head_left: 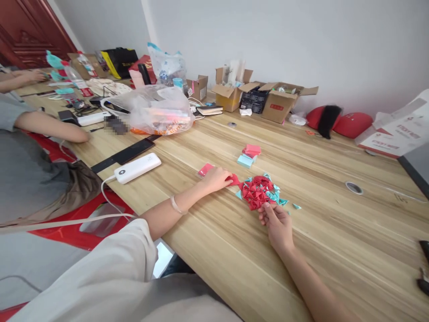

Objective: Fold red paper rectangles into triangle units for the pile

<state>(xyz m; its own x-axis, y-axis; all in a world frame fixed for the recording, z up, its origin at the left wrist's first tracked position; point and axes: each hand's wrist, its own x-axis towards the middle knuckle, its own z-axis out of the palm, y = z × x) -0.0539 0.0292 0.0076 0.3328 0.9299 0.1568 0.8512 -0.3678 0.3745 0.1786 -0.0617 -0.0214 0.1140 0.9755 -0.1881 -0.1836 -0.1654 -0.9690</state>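
My left hand (217, 180) lies on the wooden table with its fingertips closed on a piece of red paper (235, 180). Just behind that hand is a pink packet (205, 169). A pile of folded red paper pieces (256, 193) sits in front of me, mixed with folded turquoise pieces (275, 195). At the pile's near edge is my right hand (275, 220), its thumb and fingers pinched together at a red piece; how much they hold is partly hidden. Beyond the pile are stacks of pink paper (252, 150) and light blue paper (245, 161).
A white power bank (137, 168) and a black phone (134, 151) lie to the left, near a full plastic bag (161, 112). Cardboard boxes (279, 106) line the wall. Another person's arm (53, 127) rests at the table's left edge.
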